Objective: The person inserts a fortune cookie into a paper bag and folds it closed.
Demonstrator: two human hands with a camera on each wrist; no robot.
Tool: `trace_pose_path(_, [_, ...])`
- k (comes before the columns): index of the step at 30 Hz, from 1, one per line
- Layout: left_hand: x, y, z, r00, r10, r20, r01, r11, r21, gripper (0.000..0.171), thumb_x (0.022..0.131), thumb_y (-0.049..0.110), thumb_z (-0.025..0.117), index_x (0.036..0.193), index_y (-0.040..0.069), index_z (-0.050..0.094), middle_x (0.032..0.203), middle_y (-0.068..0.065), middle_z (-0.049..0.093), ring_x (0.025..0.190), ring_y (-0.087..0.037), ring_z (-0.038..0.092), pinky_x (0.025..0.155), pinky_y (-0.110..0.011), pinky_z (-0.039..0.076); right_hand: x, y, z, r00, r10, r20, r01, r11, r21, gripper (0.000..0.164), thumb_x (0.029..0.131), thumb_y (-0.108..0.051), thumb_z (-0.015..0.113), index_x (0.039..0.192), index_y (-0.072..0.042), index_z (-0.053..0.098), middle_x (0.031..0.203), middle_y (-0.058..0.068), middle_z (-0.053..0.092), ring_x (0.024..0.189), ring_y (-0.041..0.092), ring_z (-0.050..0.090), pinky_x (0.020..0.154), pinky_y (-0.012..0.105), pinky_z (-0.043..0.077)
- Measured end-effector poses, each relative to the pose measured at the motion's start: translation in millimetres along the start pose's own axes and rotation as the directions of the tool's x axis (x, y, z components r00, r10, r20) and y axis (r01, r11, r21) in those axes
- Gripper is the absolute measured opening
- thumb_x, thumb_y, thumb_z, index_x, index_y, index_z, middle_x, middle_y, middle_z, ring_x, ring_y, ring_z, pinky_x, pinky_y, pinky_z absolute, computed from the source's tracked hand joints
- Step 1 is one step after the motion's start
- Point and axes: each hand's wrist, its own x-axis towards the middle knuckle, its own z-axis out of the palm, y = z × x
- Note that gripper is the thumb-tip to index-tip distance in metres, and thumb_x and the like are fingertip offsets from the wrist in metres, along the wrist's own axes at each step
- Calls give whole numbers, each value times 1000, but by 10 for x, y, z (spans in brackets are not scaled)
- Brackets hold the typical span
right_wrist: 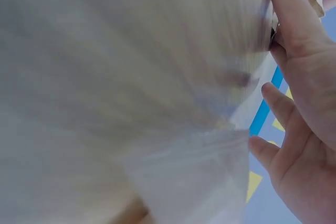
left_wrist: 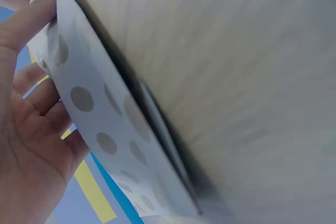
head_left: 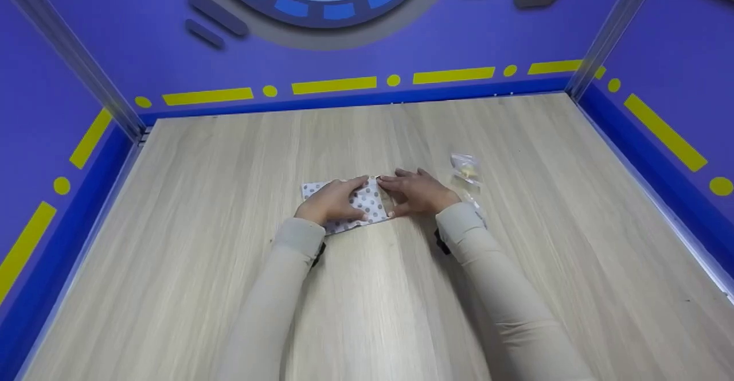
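Note:
A flat white paper packet with grey-brown polka dots [head_left: 370,200] lies on the table in the middle of the head view. Its right end shows a plain brown strip [head_left: 386,199]. My left hand [head_left: 332,202] spans the packet, thumb at the near edge and fingers at the far edge. In the left wrist view the thumb presses the dotted side [left_wrist: 97,114], which stands slightly off the table. My right hand [head_left: 421,193] holds the brown end between thumb and fingers, facing the left hand. Its other fingers extend loosely in the right wrist view.
A small clear plastic bag with yellow contents [head_left: 465,168] lies right of the right hand. Another translucent bag [right_wrist: 194,177] is close below that hand's wrist, mostly hidden in the head view. Blue-purple panels [head_left: 344,65] edge the wooden table [head_left: 229,157].

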Motion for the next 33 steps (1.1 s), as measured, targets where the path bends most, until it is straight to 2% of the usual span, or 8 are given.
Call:
trace_pose_path(4, [5,-9,-1,1000,19,-4,-19,1000,-1,84,81,34,77,151,32,30,148,-9,43,130,-25,45,108,-42,37,-19,4,-1,1000,3,1,-3,1000,8,81,82,-47,70,150,-22,33,156,-5,30,146,31,21,114,62,16])
trace_pose_path(10, [-15,-17,-23,994,104,20,-105,993,48,82,84,30,75,148,46,26,146,-7,47,118,-22,52,100,-40,43,-13,7,1,999,17,35,-19,999,43,81,84,-46,69,151,-23,31,157,-5,28,147,31,18,114,62,14])
trace_pose_path(14, [-28,15,-55,988,145,59,-150,984,98,79,87,28,72,146,51,25,149,-3,43,126,-21,49,103,-41,42,-3,23,11,999,17,37,-19,998,55,80,84,-46,68,151,-21,32,157,-3,29,147,32,18,114,63,14])
trace_pose_path(17, [-24,46,-79,986,145,86,-156,979,134,77,88,28,70,146,51,26,151,-2,41,133,-21,44,107,-43,38,4,35,16,999,20,38,-23,998,64,79,84,-47,68,150,-23,32,158,-5,28,148,31,17,114,62,13])
trace_pose_path(24, [-1,102,-128,985,127,114,-147,971,191,76,86,29,72,146,50,29,147,0,47,118,-19,52,101,-42,44,-2,40,6,999,16,35,-19,997,81,80,83,-50,68,150,-26,32,158,-6,26,148,30,16,115,62,12])
trace_pose_path(28, [6,124,-138,985,127,115,-147,971,189,77,84,33,75,146,47,31,148,2,46,124,-19,50,104,-42,41,-7,39,-2,999,18,37,-21,995,92,81,82,-49,68,151,-26,31,158,-7,26,148,30,15,115,61,12])
trace_pose_path(33, [-5,141,-128,985,125,122,-148,970,195,77,83,40,74,147,43,31,152,1,39,137,-22,39,110,-46,35,0,40,1,999,19,45,-23,996,89,82,82,-50,68,151,-25,30,158,-6,26,148,30,15,115,61,11])
